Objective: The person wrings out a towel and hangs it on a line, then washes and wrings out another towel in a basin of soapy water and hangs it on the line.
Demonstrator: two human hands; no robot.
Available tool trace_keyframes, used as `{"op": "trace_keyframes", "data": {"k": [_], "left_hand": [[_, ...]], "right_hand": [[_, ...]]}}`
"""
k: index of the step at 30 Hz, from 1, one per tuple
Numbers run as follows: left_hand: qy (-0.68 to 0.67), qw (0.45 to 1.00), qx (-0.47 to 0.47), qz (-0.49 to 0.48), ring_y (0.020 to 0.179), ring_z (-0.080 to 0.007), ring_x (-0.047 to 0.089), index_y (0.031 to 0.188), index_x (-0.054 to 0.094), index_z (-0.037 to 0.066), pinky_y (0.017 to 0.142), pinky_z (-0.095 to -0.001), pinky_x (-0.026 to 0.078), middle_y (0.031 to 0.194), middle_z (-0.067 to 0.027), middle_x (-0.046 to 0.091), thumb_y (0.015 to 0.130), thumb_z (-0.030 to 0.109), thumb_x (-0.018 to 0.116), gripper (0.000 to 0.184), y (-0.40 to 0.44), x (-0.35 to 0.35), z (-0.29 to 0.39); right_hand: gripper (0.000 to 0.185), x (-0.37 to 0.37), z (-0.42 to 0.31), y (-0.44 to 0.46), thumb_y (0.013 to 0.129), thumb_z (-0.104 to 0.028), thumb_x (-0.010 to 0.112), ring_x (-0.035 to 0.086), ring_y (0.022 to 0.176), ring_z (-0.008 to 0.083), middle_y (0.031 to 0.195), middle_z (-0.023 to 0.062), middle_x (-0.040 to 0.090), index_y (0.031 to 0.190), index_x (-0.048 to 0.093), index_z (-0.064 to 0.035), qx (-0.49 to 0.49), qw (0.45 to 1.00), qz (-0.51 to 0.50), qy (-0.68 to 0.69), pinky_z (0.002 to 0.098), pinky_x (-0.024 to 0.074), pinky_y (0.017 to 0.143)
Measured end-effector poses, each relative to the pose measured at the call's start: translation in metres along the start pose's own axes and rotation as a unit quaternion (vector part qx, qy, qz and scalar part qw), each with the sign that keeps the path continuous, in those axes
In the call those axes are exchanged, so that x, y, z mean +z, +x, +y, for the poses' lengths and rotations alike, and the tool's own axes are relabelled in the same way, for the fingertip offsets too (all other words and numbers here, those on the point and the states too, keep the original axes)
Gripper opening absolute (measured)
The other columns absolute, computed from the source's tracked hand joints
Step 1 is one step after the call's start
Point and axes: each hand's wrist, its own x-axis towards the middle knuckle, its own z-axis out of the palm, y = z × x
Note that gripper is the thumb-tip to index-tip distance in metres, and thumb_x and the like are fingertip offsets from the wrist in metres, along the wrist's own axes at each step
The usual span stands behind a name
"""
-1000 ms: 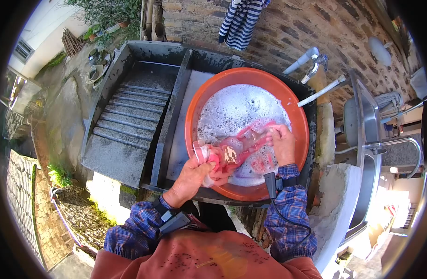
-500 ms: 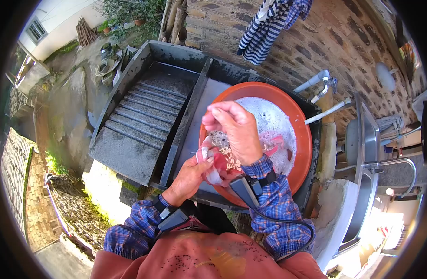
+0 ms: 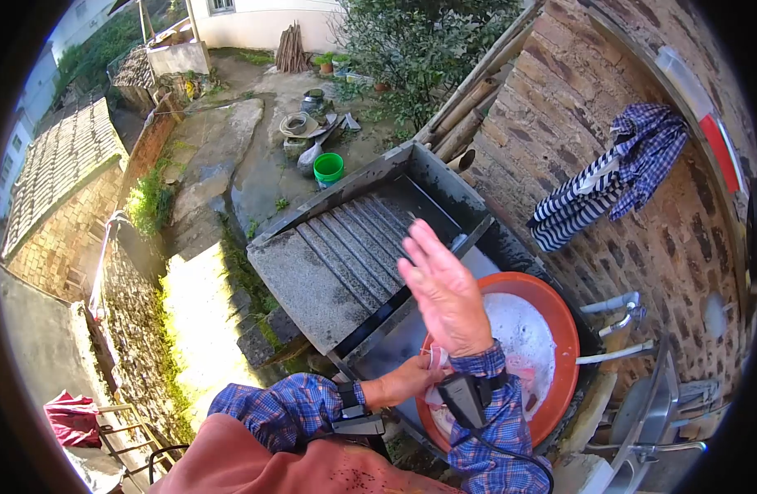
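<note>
Near the basin, spread right fingers partly hide ribbed slab; left fingers pinch pink cloth

Basin, four o'clock, is showing smooth, slightly glossy orange plastic; pink cloth, five o'clock, is looking creased; ribbed slab, centre, is presenting rough, matt stone-like grey. Bucket, eleven o'clock, is displaying smooth green plastic; wall, two o'clock, is exposing rough, matt brick.

Bright daylight, sunlit ground strip at left blown out, basin in soft shade, fisheye bend, black edges.
</note>
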Motion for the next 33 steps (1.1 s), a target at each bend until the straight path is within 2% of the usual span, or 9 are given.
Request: {"op": "trace_keyframes", "data": {"k": [2, 4, 7, 9, 12, 13, 17, 22, 33], "left_hand": [[-0.06, 0.992, 0.061, -0.091, 0.093, -0.0153, 0.064, 0.12, 0.061, 0.001, 0.083, -0.0307, 0.054, 0.108, -0.0052, 0.066, 0.096, 0.019, 0.062, 0.03, -0.003, -0.01, 0.001], [0.032, 0.996, 0.069, -0.052, 0.095, -0.0184, 0.065, 0.124, 0.056, 0.0, 0.083, -0.035, 0.055, 0.113, -0.0083, 0.064, 0.097, 0.022, 0.059, 0.035, -0.024, 0.002, 0.031], [0.002, 0.999, -0.017, -0.036, 0.102, -0.0159, 0.06, 0.118, 0.061, 0.002, 0.092, -0.0294, 0.048, 0.112, -0.0031, 0.062, 0.101, 0.035, 0.053, 0.038, -0.015, -0.009, 0.028], [-0.099, 0.995, -0.011, -0.026, 0.098, -0.0153, 0.059, 0.121, 0.059, 0.003, 0.089, -0.0289, 0.049, 0.106, -0.0035, 0.06, 0.102, 0.043, 0.049, 0.045, -0.014, -0.01, 0.024], [-0.085, 0.992, 0.003, -0.098, 0.103, -0.0171, 0.057, 0.126, 0.053, 0.003, 0.094, -0.0338, 0.047, 0.112, -0.0081, 0.059, 0.103, 0.053, 0.035, 0.058, -0.004, -0.006, 0.034], [-0.069, 0.993, -0.002, -0.092, 0.099, -0.015, 0.055, 0.119, 0.054, 0.004, 0.088, -0.0316, 0.048, 0.111, -0.0073, 0.058, 0.103, 0.054, 0.037, 0.056, 0.002, -0.001, 0.034], [0.158, 0.977, -0.034, -0.137, 0.095, -0.0137, 0.055, 0.118, 0.061, 0.002, 0.085, -0.0279, 0.047, 0.109, -0.0071, 0.06, 0.103, 0.052, 0.038, 0.058, 0.016, 0.014, 0.059], [0.276, 0.949, 0.069, -0.135, 0.096, -0.0102, 0.057, 0.121, 0.064, 0.001, 0.088, -0.0233, 0.045, 0.106, -0.0024, 0.066, 0.104, 0.031, 0.047, 0.039, 0.038, 0.013, 0.071], [0.215, 0.966, 0.057, -0.135, 0.084, -0.0046, 0.054, 0.121, 0.053, 0.006, 0.079, -0.0212, 0.051, 0.097, 0.0019, 0.055, 0.091, 0.004, 0.068, 0.033, 0.019, 0.038, 0.015]], "right_hand": [[0.057, 0.048, -0.007, 0.017, 0.092, -0.011, 0.065, 0.032, 0.142, 0.0225, 0.155, 0.0102, 0.033, 0.144, 0.043, 0.0003, -0.1, 0.977, -0.099, -0.162, 0.0355, 0.0316, 0.112], [0.043, 0.018, -0.012, 0.019, 0.094, -0.014, 0.064, 0.044, 0.132, 0.0186, 0.145, 0.0092, 0.046, 0.134, 0.055, -0.0007, -0.141, 0.925, -0.022, -0.351, 0.0333, 0.0385, 0.107], [0.009, -0.047, 0.005, -0.033, 0.093, -0.008, 0.062, 0.054, 0.08, 0.007, 0.102, 0.0038, 0.057, 0.097, 0.062, 0.0003, -0.017, 0.896, 0.165, -0.412, 0.0244, 0.05, 0.076], [0.018, -0.076, 0.023, -0.084, 0.089, -0.014, 0.07, 0.055, 0.078, 0.0112, 0.095, 0.0062, 0.054, 0.089, 0.057, -0.0016, -0.043, 0.861, 0.169, -0.478, 0.0261, 0.0494, 0.069], [0.058, -0.073, 0.032, -0.139, 0.075, -0.024, 0.082, 0.056, 0.102, 0.0228, 0.11, 0.012, 0.055, 0.12, 0.053, -0.0025, -0.023, 0.723, 0.12, -0.68, 0.0372, 0.0477, 0.09], [0.071, -0.07, 0.034, -0.146, 0.068, -0.02, 0.085, 0.054, 0.108, 0.0331, 0.115, 0.0174, 0.055, 0.127, 0.048, -0.0033, -0.004, 0.726, 0.143, -0.673, 0.0447, 0.0431, 0.096], [0.036, -0.111, 0.048, -0.168, 0.091, -0.004, 0.061, 0.061, 0.1, 0.0173, 0.115, 0.0094, 0.061, 0.126, 0.051, -0.0002, 0.027, 0.91, 0.334, -0.243, 0.0302, 0.0474, 0.092], [0.034, -0.13, 0.043, -0.191, 0.094, -0.005, 0.053, 0.061, 0.108, 0.0216, 0.12, 0.011, 0.062, 0.127, 0.053, 0.0005, -0.067, 0.907, 0.395, 0.132, 0.0384, 0.0479, 0.098], [0.04, -0.13, 0.034, -0.202, 0.098, -0.014, 0.049, 0.059, 0.11, 0.0221, 0.123, 0.0105, 0.059, 0.137, 0.045, -0.0053, -0.111, 0.911, 0.359, 0.172, 0.0383, 0.0471, 0.098]]}}
